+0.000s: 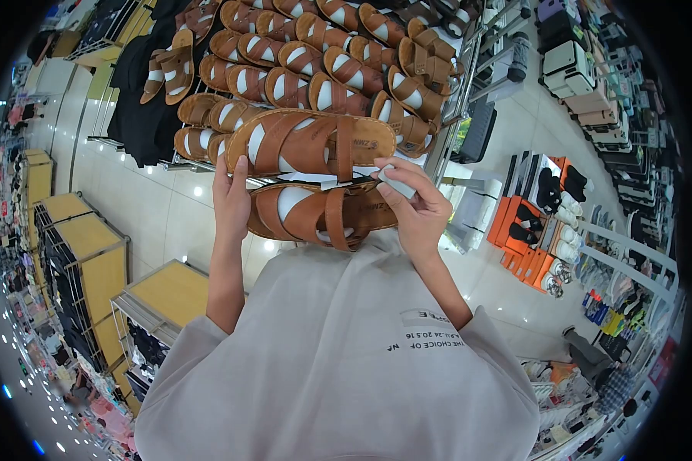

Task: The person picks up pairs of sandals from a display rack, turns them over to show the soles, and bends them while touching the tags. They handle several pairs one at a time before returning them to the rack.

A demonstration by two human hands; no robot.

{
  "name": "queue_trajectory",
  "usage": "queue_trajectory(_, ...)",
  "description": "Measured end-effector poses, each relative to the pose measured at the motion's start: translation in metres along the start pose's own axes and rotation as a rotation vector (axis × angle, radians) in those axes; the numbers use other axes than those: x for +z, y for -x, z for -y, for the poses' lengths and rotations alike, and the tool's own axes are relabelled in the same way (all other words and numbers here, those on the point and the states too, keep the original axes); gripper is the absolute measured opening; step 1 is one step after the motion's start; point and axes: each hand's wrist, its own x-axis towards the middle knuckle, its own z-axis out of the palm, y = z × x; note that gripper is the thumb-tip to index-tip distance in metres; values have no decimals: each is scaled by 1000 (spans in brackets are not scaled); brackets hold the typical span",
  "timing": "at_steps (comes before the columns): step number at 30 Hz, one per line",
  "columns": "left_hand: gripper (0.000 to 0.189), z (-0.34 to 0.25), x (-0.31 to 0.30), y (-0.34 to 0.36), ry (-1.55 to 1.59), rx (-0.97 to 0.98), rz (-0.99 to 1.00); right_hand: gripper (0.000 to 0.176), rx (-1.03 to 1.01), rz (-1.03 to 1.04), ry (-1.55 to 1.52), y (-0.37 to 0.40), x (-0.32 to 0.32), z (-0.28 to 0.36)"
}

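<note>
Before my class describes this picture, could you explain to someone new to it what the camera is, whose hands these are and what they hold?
There is no robot here. One camera, worn on a person's head, looks forward and down past their grey shirt. The left hand grips the toe end of the upper sandal; the lower sandal is just beneath it. The right hand, at the heel end, has a small grey thing between its fingers; I cannot tell what. Beyond, brown sandals lie in rows on a rack.
</note>
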Motion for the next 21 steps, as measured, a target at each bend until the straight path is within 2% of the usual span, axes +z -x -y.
queue_trajectory(7,37,-4,2,0,-15,13,-36,25,-102,51,27,-3,-1,2)
queue_trajectory(12,34,-11,5,-3,-53,181,-34,26,-101,-10,-1,1,2,-1)
queue_trajectory(18,35,-22,17,-4,-39,324,-64,25,35,-85,-142,-2,3,-6)
queue_trajectory(21,36,-27,18,-1,-50,353,-102,26,257,-110,-330,-4,-1,-2)
